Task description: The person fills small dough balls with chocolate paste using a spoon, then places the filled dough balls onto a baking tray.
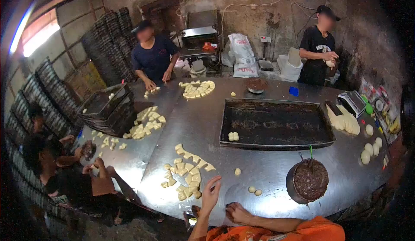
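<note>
Cream dough pieces (pixel 195 178) | beside left hand (pixel 210 195) — fingers extended | right hand (pixel 237 213) curled — contents unclear

cut dough pieces (pixel 189 167) | pale, clustered | two dough balls (pixel 258 192) | round, adjacent, right of cluster

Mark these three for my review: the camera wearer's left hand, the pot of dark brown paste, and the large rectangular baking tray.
Left hand (pixel 210 197): head view, middle of the hand.
Pot of dark brown paste (pixel 295 189): head view, outer wall.
Large rectangular baking tray (pixel 276 124): head view, bare floor.
</note>
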A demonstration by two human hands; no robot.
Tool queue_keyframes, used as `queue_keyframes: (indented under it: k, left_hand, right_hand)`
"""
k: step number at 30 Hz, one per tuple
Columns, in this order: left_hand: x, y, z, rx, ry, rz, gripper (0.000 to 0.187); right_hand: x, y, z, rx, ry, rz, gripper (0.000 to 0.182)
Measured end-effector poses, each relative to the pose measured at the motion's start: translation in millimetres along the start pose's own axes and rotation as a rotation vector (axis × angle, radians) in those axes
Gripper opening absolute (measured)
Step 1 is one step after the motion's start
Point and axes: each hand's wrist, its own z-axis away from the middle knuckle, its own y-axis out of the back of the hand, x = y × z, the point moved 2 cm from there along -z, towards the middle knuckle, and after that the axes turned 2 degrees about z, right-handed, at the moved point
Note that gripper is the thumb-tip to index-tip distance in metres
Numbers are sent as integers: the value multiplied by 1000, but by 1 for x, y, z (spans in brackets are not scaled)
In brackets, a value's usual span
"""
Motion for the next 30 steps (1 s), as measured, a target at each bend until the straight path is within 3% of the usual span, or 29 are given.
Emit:
queue_keyframes:
  k: [1, 3, 5, 7, 8, 9, 11, 12, 13, 14, 16, 19, 21, 22, 23, 24, 25, 27, 30]
  left_hand:
    - [-9, -6, -16, -36, 9, -30, 28]
    - [-39, -24, -53, -100, -54, -149, 31]
    - [-88, -50, -82, -140, -127, -230, 32]
    - [-125, -78, -101, -96, -559, -776, 30]
    - [-120, -86, -98, -104, -573, -773, 30]
    - [-112, -92, -97, -210, -525, -752, 27]
    - [-99, -99, -98, -327, -485, -731, 25]
    - [-99, -102, -97, -371, -291, -636, 21]
    - [-101, -107, -95, -412, -94, -539, 17]
    - [-97, -111, -92, -420, -88, -532, 17]
    - [-90, -110, -86, -341, 71, 13, 17]
    - [-60, -98, -78, -261, 67, 223, 20]
    - [-20, -78, -63, -226, 128, 284, 25]
    - [-11, -70, -58, -197, 143, 282, 26]
    - [-9, -62, -51, -167, 171, 281, 26]
    - [-14, -55, -45, -151, 207, 316, 28]
    - [-20, -50, -38, -133, 238, 353, 30]
    - [-16, -38, -19, -91, 361, 464, 35]
    - [-16, -15, 12, -65, 458, 556, 46]
  right_hand:
    - [16, -10, 7, 183, 12, -123, 33]
    - [35, 24, 0, 76, -25, 61, 30]
    - [29, 16, -23, 190, -56, 165, 29]
    - [19, -3, -28, 84, -212, 237, 26]
    - [12, -16, -20, 54, -136, 207, 25]
    - [12, -10, -16, 70, -144, 217, 25]
    - [11, 9, 10, 305, -69, -82, 24]
    - [26, 15, 12, 105, -197, -103, 24]
    - [38, 22, 10, 118, -243, -56, 26]
    - [43, 17, 3, 156, -307, 25, 26]
    - [37, 9, -1, 180, -385, 92, 26]
    - [7, 2, 9, 197, -146, 13, 16]
    - [33, -14, 26, -54, -266, -223, 16]
    - [43, 1, 21, -76, -482, -351, 15]
    - [34, 32, 19, 165, -243, 383, 16]
    - [37, 30, 6, 337, -402, 182, 21]
    - [35, 28, -4, 266, -517, 8, 19]
    - [14, 27, 3, 194, -523, -104, 26]
    - [-4, 64, 31, 309, -539, -300, 26]
